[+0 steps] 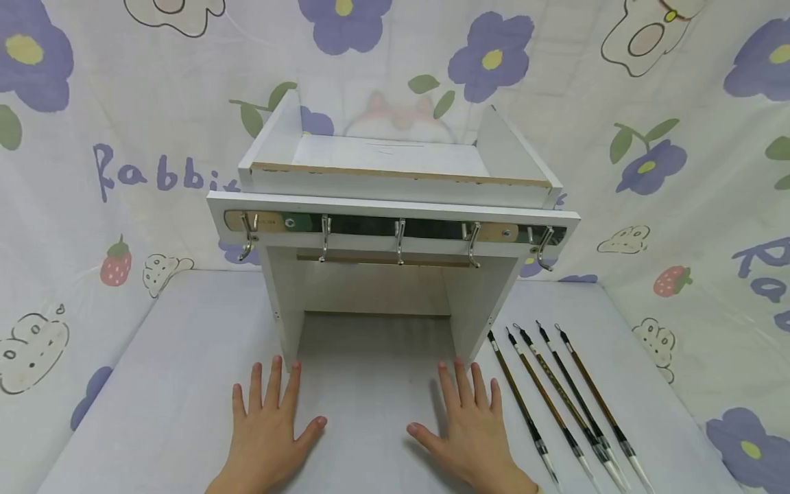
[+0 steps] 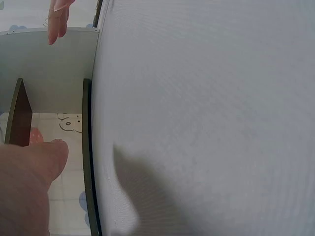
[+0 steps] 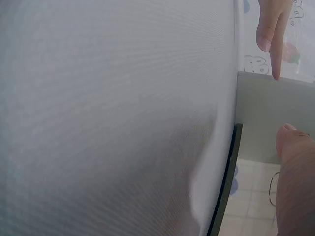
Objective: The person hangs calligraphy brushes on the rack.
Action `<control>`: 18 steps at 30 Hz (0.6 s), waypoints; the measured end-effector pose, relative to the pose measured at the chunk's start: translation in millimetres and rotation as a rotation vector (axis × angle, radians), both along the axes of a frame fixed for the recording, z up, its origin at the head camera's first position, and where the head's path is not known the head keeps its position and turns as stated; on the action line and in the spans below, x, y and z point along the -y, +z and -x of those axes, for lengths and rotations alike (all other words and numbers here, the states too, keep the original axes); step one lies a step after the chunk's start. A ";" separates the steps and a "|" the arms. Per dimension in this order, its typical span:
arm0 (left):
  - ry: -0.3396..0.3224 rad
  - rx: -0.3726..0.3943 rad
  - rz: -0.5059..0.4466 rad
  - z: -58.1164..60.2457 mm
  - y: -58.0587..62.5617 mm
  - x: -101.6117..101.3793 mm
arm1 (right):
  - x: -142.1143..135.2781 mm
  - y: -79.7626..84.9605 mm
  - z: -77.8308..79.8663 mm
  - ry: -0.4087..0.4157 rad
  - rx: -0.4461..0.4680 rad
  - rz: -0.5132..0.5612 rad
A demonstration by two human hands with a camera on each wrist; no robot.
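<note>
I'm seeing my left hand (image 1: 265, 436) and right hand (image 1: 472, 425) spread wide, gripping nothing, before the white rack (image 1: 370, 226) standing on the surface (image 1: 154, 398). Five brushes (image 1: 559, 387) are lying loose just beside my right hand; by swinging it outward I'd be risking rolling them, and by pushing forward, jolting the rack.

five slim brushes (image 1: 558, 385) lie beside an upright white hooked shelf (image 1: 395, 208).

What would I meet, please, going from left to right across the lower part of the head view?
Cartoon rabbit drawing, partial purple flower print, left hand, right hand, five brushes, larger purple flower print.
</note>
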State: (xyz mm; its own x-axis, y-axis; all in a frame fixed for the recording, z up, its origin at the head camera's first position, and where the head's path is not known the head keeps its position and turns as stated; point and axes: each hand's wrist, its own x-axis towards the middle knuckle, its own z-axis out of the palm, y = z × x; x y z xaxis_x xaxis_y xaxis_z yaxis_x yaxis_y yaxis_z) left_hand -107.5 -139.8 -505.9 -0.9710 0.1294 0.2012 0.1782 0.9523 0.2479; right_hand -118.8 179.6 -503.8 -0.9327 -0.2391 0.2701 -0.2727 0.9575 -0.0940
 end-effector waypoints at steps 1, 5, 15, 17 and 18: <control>0.001 -0.001 0.001 0.1 -0.5 0.3 | -0.2 -0.2 -0.3 -0.001 0.001 0.001; 0.006 -0.002 0.001 -0.8 -2.1 1.0 | -1.6 -1.1 -0.5 -0.006 0.011 0.001; 0.022 0.000 -0.021 -1.5 -2.1 3.5 | -13.7 2.7 -0.5 0.002 0.033 0.044; 0.031 0.001 -0.030 -0.9 -2.3 4.9 | -18.2 3.9 -0.5 0.007 0.027 0.048; 0.036 0.003 -0.033 -0.6 -2.6 5.7 | -20.8 4.6 -0.4 0.009 0.024 0.049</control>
State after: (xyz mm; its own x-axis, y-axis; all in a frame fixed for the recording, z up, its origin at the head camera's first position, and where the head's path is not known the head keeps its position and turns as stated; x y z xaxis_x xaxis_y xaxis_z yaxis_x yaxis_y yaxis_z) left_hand -106.9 -145.5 -508.5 -0.9754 0.0880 0.2023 0.1436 0.9493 0.2795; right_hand -118.4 200.3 -499.3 -0.9369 -0.2346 0.2591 -0.2784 0.9491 -0.1472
